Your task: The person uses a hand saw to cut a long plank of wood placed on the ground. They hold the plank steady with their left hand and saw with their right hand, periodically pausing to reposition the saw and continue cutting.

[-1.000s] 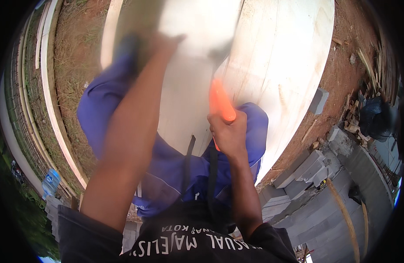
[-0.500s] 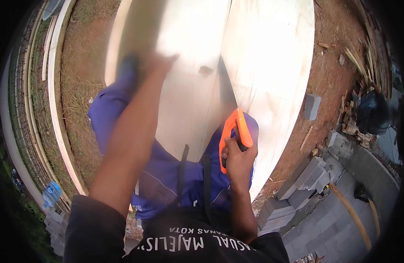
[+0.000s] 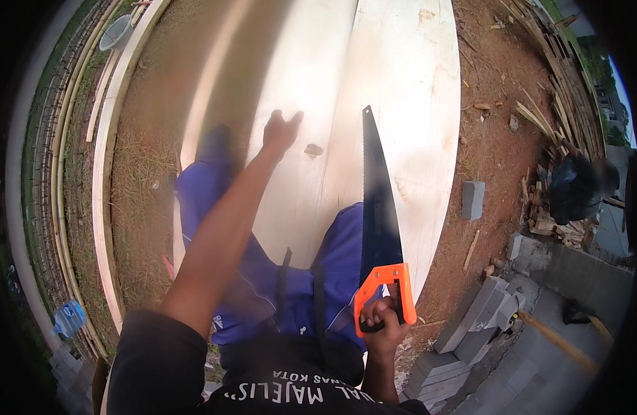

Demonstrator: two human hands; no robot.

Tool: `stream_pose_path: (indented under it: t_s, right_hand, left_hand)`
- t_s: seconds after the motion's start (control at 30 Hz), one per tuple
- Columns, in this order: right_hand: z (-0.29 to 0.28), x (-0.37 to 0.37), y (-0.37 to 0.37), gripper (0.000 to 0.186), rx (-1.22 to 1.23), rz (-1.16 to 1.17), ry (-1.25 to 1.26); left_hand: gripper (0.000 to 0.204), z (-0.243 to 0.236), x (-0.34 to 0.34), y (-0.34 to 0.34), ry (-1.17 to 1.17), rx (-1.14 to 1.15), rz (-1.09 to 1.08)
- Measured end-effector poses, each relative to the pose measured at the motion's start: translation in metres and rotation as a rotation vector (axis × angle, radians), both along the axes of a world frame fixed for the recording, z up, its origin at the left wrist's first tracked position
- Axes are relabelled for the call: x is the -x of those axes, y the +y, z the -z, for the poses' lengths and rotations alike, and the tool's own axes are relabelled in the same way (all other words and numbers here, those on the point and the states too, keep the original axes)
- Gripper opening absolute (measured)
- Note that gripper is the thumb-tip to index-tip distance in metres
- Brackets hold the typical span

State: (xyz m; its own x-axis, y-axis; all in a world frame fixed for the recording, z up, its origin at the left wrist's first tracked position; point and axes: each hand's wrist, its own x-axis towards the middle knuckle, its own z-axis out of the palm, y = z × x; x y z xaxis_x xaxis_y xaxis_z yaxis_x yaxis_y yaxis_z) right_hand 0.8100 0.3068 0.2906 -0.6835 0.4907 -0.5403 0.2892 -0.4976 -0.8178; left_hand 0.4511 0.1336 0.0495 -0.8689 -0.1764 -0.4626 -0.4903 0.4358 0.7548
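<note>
My right hand [image 3: 383, 325] is wrapped round the orange and black handle of a handsaw [image 3: 379, 214]. Its dark blade points away from me, over my right knee and a pale wooden board [image 3: 408, 131]. A thin dark line runs along the board to the left of the saw. Farther out on the left, my left hand [image 3: 282, 131] is at the board with thumb and fingers apart, holding nothing. A dark knot mark [image 3: 313, 149] shows on the wood just right of that hand. My legs [image 3: 214, 200] are bent on either side of the near part of the board.
Long timber [image 3: 105, 166] and bamboo poles lie on the left, with a grey bucket [image 3: 116, 32] and a blue water bottle [image 3: 69, 317]. At right are a grey block [image 3: 473, 200], stacked blocks [image 3: 463, 339], scrap wood and a person in dark clothes [image 3: 574, 187].
The handsaw has come away from the line in the board and moved back toward me, its whole blade now showing. My left hand stays on the board's left side. The view has shifted.
</note>
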Motion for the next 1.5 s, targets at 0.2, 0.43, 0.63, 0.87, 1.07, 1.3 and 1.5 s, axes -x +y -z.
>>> stream_pose_path:
  t_s: [0.2,0.43,0.63,0.87,1.07,1.3,1.5]
  right_hand:
    - [0.035,0.008,0.039,0.049,0.417,-0.006,0.358]
    - [0.041,-0.010,0.041,0.047,0.484,-0.126,0.254]
    - [0.030,-0.010,0.120,0.027,-0.320,-0.140,-0.039]
    - [0.063,0.036,0.203,0.075,-1.598,-0.117,0.283]
    - [0.291,-0.107,0.284,0.091,-1.615,-1.047,-0.394]
    - [0.212,-0.067,0.200,0.089,-1.719,-0.401,-0.057]
    - [0.275,-0.090,0.246,0.083,-1.573,-1.002,-0.387]
  left_hand:
    - [0.097,-0.167,-0.116,0.039,-0.300,-0.899,0.270]
    - [0.070,-0.167,-0.229,0.023,-0.265,-0.936,-0.168]
    - [0.060,-0.126,-0.260,0.006,-0.409,-0.474,-0.005]
    - [0.048,-0.149,-0.270,-0.011,-0.196,-0.408,0.064]
    - [0.041,-0.127,-0.291,0.019,-0.251,-0.438,0.087]
    - [0.041,-0.132,-0.298,-0.020,-0.217,-0.344,0.050]
    - [0.040,-0.140,-0.293,0.024,-0.236,-0.364,0.133]
